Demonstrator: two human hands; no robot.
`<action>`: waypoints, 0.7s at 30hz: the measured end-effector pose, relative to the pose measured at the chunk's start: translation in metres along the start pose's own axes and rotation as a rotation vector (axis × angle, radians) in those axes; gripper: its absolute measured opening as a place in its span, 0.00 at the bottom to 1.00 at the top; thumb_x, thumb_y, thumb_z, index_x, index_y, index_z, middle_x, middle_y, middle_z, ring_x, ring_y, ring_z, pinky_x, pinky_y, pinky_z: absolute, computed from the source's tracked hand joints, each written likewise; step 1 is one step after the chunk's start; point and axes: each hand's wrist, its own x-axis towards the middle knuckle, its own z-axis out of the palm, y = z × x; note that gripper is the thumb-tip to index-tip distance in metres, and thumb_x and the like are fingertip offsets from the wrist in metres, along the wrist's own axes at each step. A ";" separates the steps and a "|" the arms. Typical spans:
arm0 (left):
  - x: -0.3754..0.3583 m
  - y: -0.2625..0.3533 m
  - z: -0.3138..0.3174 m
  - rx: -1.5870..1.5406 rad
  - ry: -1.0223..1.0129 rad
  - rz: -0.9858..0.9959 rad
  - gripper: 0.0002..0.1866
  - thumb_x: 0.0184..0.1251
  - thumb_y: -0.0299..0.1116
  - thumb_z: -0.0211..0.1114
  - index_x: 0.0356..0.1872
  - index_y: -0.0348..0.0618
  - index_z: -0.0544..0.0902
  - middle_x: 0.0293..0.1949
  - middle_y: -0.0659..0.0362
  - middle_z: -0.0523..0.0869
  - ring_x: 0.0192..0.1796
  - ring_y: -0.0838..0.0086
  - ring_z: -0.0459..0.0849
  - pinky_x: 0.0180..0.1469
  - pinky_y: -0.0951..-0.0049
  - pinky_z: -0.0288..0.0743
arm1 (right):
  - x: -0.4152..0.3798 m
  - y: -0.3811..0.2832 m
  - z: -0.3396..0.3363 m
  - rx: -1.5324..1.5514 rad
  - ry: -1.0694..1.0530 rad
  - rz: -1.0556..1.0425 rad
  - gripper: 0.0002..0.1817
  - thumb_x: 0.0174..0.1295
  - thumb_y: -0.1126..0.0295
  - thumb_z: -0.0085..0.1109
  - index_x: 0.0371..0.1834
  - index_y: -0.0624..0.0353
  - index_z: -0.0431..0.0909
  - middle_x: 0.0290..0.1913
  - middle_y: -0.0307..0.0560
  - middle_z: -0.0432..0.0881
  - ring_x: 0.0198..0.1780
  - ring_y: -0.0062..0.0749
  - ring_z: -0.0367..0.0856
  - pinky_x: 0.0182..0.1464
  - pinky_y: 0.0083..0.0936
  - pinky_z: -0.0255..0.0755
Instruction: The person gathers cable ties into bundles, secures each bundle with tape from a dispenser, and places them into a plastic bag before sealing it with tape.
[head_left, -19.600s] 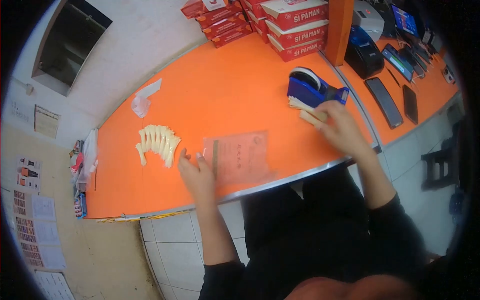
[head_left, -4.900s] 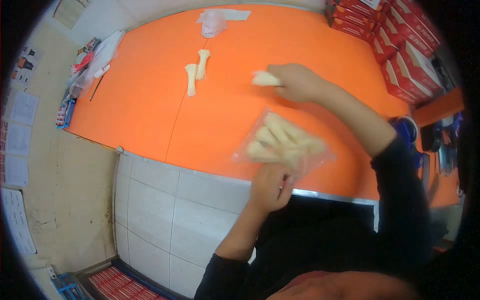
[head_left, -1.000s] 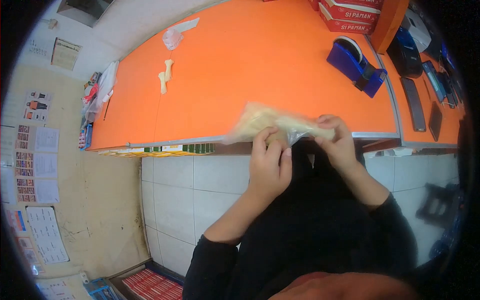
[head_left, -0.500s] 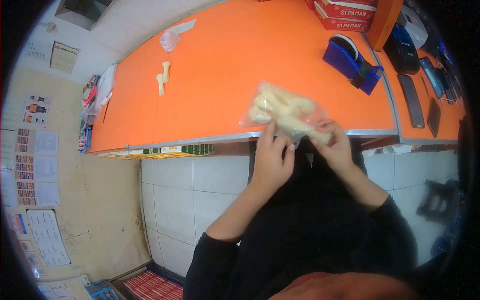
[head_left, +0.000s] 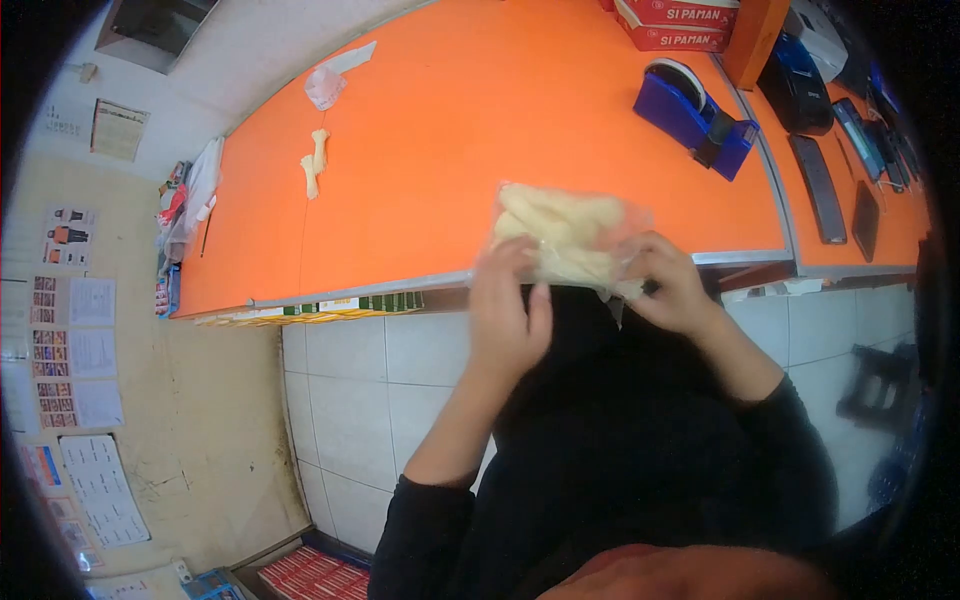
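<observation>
A clear plastic bag (head_left: 570,222) holding several pale yellow, bone-shaped pieces is at the front edge of the orange table (head_left: 430,150). My left hand (head_left: 508,300) grips the lower left side of the bag, its fingertips hidden behind or against the plastic. At the lower right corner, my right hand (head_left: 668,285) has its fingers bent and pinched on the bag. Two loose bone-shaped pieces (head_left: 315,163) lie farther left on the tabletop.
A blue tape dispenser (head_left: 695,120) stands right of the bag. Red boxes (head_left: 680,25) are stacked at the back. A crumpled white wrapper (head_left: 325,87) lies at the far left. Phone-like dark devices (head_left: 818,188) rest on the right-hand counter. The table's metal edge (head_left: 380,290) runs in front of me.
My left hand has moved left along the bag. The piece that stuck out toward my right hand now lies inside the bag, beside the others. The view has shifted slightly.
</observation>
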 end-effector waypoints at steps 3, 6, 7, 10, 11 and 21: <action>0.003 -0.017 -0.001 0.145 -0.032 -0.197 0.11 0.54 0.26 0.55 0.40 0.41 0.77 0.50 0.46 0.77 0.55 0.50 0.73 0.62 0.53 0.59 | -0.008 -0.001 -0.007 0.110 -0.032 0.102 0.13 0.42 0.81 0.65 0.33 0.60 0.77 0.43 0.46 0.75 0.44 0.33 0.76 0.43 0.25 0.71; 0.012 -0.019 -0.001 0.222 -0.197 -0.082 0.15 0.53 0.26 0.55 0.44 0.43 0.77 0.48 0.50 0.77 0.51 0.53 0.74 0.57 0.55 0.64 | -0.017 0.005 0.000 0.192 0.034 0.189 0.14 0.42 0.80 0.67 0.34 0.60 0.77 0.43 0.46 0.75 0.45 0.31 0.76 0.44 0.24 0.71; 0.014 -0.016 -0.002 0.284 -0.235 -0.062 0.16 0.53 0.26 0.55 0.45 0.44 0.77 0.47 0.51 0.77 0.50 0.54 0.75 0.54 0.56 0.66 | -0.018 0.004 0.002 0.188 0.041 0.193 0.14 0.42 0.80 0.67 0.34 0.60 0.77 0.43 0.46 0.75 0.45 0.31 0.76 0.44 0.24 0.71; 0.024 -0.009 -0.003 0.371 -0.306 -0.074 0.17 0.53 0.27 0.55 0.46 0.47 0.78 0.45 0.54 0.77 0.47 0.56 0.75 0.50 0.58 0.67 | -0.017 0.002 0.003 0.205 0.092 0.210 0.14 0.42 0.79 0.68 0.33 0.61 0.77 0.43 0.46 0.75 0.45 0.30 0.76 0.44 0.24 0.70; 0.026 -0.007 -0.003 0.398 -0.339 -0.112 0.16 0.53 0.27 0.56 0.46 0.48 0.78 0.44 0.54 0.76 0.46 0.57 0.74 0.48 0.59 0.67 | -0.017 0.001 0.002 0.186 0.073 0.192 0.14 0.42 0.79 0.68 0.33 0.61 0.77 0.43 0.46 0.75 0.44 0.31 0.76 0.44 0.24 0.70; 0.021 -0.009 0.006 0.309 -0.296 0.046 0.23 0.50 0.33 0.62 0.51 0.45 0.76 0.46 0.54 0.77 0.49 0.55 0.74 0.52 0.59 0.65 | -0.014 0.010 -0.007 0.134 0.170 0.161 0.13 0.44 0.78 0.66 0.33 0.62 0.75 0.41 0.46 0.77 0.43 0.31 0.78 0.43 0.23 0.70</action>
